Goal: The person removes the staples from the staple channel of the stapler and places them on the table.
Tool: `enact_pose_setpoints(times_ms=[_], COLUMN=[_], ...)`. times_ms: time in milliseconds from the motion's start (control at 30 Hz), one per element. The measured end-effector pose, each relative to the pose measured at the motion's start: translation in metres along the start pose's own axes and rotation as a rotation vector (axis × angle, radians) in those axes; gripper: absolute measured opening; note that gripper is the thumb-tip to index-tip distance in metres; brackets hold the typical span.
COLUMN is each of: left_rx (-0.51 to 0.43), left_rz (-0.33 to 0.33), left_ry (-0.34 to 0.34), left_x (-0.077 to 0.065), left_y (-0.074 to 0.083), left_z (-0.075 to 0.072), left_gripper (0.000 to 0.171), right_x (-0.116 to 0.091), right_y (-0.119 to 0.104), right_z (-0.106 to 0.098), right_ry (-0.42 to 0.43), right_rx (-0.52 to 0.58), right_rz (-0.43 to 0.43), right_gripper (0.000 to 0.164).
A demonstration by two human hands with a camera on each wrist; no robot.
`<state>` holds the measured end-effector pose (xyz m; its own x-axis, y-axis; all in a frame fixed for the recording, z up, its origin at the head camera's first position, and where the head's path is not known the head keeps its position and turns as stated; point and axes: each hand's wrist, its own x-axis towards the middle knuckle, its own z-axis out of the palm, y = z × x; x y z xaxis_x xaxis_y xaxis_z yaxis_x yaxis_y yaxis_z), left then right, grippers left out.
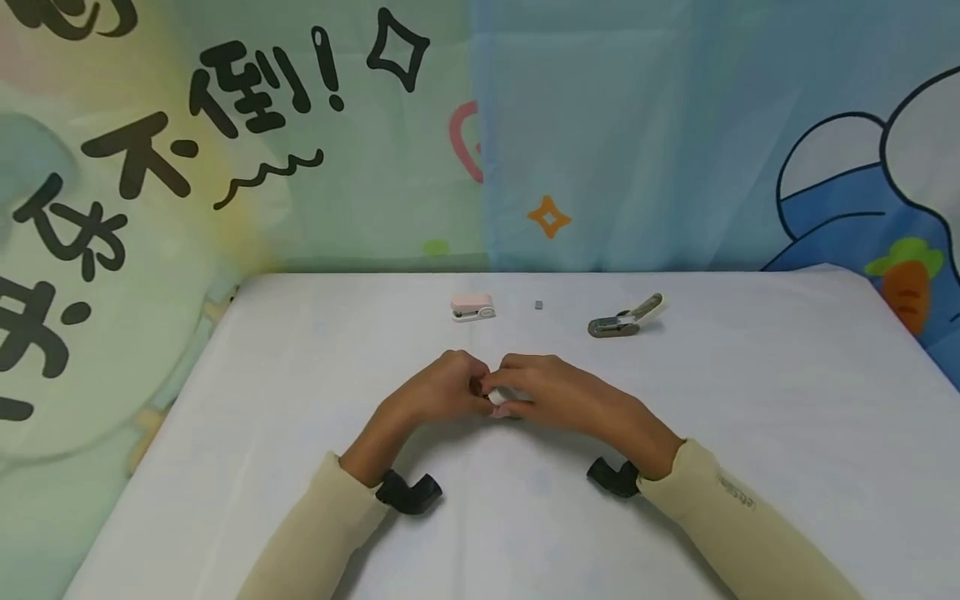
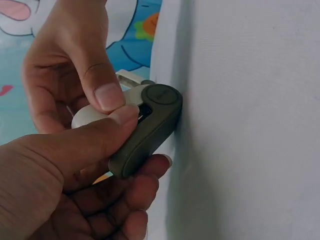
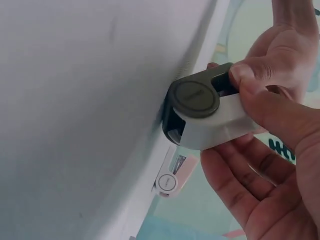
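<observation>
A small stapler with a white top and a dark grey-green base is held between both hands, low over the table. My left hand [image 1: 450, 387] grips the green base [image 2: 150, 132], its thumb on top and its fingers curled beneath. From the other side my right hand [image 1: 558, 392] pinches the white part [image 3: 222, 122] between thumb and fingers. In the head view the fingers cover nearly all of the stapler [image 1: 497, 397], and only a bit of white shows. A dark gap is visible between its two halves.
Farther back on the white table [image 1: 337, 333] stands a pink and white stapler [image 1: 472, 307]. A small grey piece [image 1: 538, 305] lies to its right. Beyond that sits another green stapler [image 1: 615, 325] with its top raised. A printed cloth [image 1: 600, 125] hangs behind.
</observation>
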<state>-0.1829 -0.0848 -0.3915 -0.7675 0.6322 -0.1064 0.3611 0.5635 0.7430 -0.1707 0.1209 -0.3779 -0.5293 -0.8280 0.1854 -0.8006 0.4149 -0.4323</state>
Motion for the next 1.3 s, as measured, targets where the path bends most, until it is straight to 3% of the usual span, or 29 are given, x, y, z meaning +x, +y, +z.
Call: enact_pose_setpoints(times_ms=[100, 467, 733, 1067, 1200, 1300], left_rx=[0.014, 0.05, 0.061, 0.025, 0.007, 0.001], left_rz=[-0.004, -0.068, -0.076, -0.064, -0.057, -0.057], left_ry=[0.002, -0.026, -0.059, -0.043, -0.052, -0.063], left_x=[0.001, -0.003, 0.001, -0.003, -0.001, 0.001], left_y=[0.002, -0.004, -0.005, -0.01, -0.01, -0.007], left_z=[0.001, 0.0, -0.001, -0.003, -0.001, 0.0], left_gripper=[0.012, 0.014, 0.015, 0.015, 0.015, 0.015], right_x=[-0.002, -0.007, -0.009, -0.018, -0.023, -0.026], right_y=[-0.001, -0.001, 0.003, 0.011, 0.019, 0.021], right_z=[0.001, -0.006, -0.016, -0.036, -0.034, -0.038], right_ry=[0.01, -0.024, 0.015, -0.175, -0.197, -0.209], right_rx=[-0.003, 0.11, 0.092, 0.046, 0.032, 0.001], right_rz=[0.001, 0.156, 0.17, 0.305, 0.318, 0.326], right_gripper=[0.025, 0.022, 0.017, 0.029, 0.033, 0.025])
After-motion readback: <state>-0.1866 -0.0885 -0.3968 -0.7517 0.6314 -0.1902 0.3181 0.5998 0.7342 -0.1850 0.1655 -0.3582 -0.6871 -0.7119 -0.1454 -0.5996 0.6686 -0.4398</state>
